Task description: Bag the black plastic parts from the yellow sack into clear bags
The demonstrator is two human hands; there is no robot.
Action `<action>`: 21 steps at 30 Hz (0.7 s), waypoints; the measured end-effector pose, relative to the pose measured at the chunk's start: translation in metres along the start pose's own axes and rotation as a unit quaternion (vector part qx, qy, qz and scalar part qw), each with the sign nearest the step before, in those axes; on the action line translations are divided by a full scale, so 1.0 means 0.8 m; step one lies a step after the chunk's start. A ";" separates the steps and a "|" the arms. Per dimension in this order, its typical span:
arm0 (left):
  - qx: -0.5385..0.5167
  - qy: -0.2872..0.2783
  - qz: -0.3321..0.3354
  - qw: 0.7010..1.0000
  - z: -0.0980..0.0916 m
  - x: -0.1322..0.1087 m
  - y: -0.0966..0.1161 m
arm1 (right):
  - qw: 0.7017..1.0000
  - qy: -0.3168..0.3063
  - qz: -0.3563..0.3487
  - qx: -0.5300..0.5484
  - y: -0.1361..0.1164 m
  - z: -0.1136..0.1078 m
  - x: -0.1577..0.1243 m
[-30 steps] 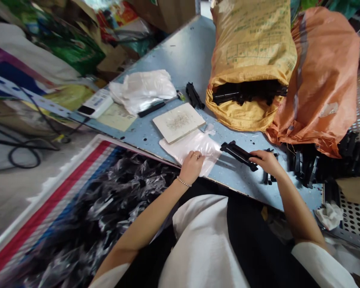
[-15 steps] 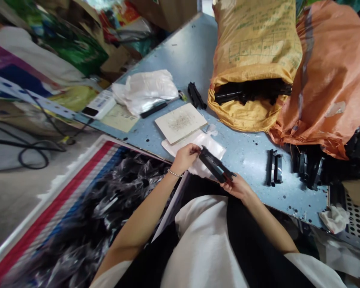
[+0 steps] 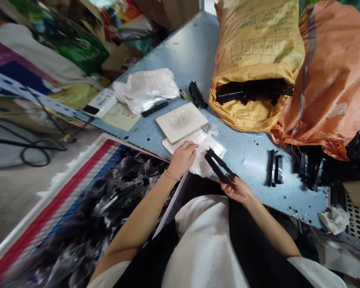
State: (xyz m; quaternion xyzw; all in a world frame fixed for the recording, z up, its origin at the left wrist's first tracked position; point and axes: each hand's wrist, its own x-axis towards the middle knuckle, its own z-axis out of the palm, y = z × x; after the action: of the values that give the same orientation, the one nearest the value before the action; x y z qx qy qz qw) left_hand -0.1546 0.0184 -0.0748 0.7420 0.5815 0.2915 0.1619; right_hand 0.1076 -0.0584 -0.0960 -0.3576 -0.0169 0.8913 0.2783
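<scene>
My right hand (image 3: 236, 189) grips the near end of a long black plastic part (image 3: 217, 167), which has two parallel bars and an open slot between them. The part slants up and left, in front of a stack of clear plastic bags (image 3: 208, 150). To its left, my left hand (image 3: 184, 157) is over the left side of the bags, fingers bent and together, just below a white board (image 3: 181, 122). Whether those fingers pinch a bag does not show. A beaded bracelet (image 3: 172, 176) circles the left wrist.
A yellow woven sack (image 3: 258, 60) with black parts in its mouth lies beside an orange sack (image 3: 333, 72). Similar black parts (image 3: 275, 168) are on the blue table (image 3: 243, 156). A striped bag (image 3: 87, 176) full of wrapped pieces stands below left. More plastic bags (image 3: 151, 90) lie behind.
My left hand has let go of the black part's far end and moved slightly left and up over the bags. The right hand keeps the part, now turned so its slot shows wider.
</scene>
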 end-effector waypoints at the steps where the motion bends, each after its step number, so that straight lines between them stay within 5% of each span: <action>1: -0.009 -0.003 -0.006 1.000 0.001 0.000 0.000 | 1.000 -0.022 0.016 0.012 0.000 0.002 0.001; 6: -0.060 0.002 0.023 0.998 0.003 -0.011 0.021 | 0.993 -0.084 0.052 0.057 -0.001 0.020 0.026; 11: -0.136 -0.050 0.180 0.973 0.007 -0.049 0.078 | 0.989 0.024 -0.115 -0.089 -0.006 0.031 0.041; 14: -0.143 -0.068 0.199 0.967 0.019 -0.064 0.107 | 0.948 0.096 -0.229 -0.199 -0.004 0.038 0.031; 16: -0.117 -0.068 0.192 0.972 0.019 -0.068 0.119 | 0.893 0.126 -0.299 -0.311 0.002 0.045 0.020; 19: -0.072 -0.070 0.161 0.982 -0.010 -0.081 0.118 | 0.854 0.055 -0.297 -0.424 0.003 0.051 -0.001; 21: -0.034 -0.104 0.092 0.990 -0.045 -0.104 0.095 | 0.831 0.026 -0.279 -0.480 -0.012 0.045 -0.023</action>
State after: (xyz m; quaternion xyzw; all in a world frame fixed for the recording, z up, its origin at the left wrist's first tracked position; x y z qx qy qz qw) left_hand -0.1314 -0.0850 -0.0230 0.8126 0.4808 0.2456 0.2195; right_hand 0.0997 -0.0535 -0.0558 -0.4490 -0.5344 0.6461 0.3087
